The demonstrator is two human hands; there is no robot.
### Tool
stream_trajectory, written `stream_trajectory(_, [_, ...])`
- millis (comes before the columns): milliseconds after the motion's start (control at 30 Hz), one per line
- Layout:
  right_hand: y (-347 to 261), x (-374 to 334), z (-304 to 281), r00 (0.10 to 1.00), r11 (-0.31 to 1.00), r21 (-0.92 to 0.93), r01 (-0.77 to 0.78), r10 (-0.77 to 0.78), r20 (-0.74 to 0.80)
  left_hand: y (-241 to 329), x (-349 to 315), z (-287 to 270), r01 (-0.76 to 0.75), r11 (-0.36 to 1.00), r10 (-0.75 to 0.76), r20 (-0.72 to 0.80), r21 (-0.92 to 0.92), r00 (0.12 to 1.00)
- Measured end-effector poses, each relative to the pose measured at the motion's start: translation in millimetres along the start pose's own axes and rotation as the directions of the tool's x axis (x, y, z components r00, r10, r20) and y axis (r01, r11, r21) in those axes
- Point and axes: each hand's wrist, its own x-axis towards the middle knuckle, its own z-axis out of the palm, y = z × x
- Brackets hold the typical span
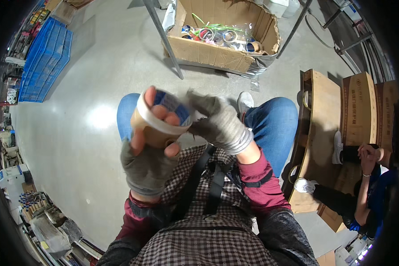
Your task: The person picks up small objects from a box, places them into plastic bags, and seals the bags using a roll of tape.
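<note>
The left hand (148, 164) wears a glove of matt knitted cloth, its grip around a tape roll (150, 134) with a smooth tan side and a smooth white rim. Matt knit also covers the right hand (219, 124), though its fingers blur. Beyond both hands, a box (208, 52) of matt brown cardboard has a rough, torn edge, beside slim metal legs (166, 42). Left of the left hand, the floor (88, 155) is smooth and glossy, the crates (48, 62) plastic. Nearer the body hangs woven checked cloth (199, 244).
</note>
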Motion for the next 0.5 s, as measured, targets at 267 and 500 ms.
stream_trajectory(267, [66.1, -69.6, -62.8, 0.733, 0.185, 0.929, 0.32, 0.573, -0.367, 59.7, 4.3, -38.4, -0.18, 0.979, 0.18, -0.011, -0.098, 0.984])
stream_trajectory(500, [99.7, -111.4, -129.7, 0.496, 0.381, 0.778, 0.5, 0.611, -0.617, 72.7, 2.6, -38.3, -0.324, 0.929, 0.321, -0.047, -0.18, 0.946])
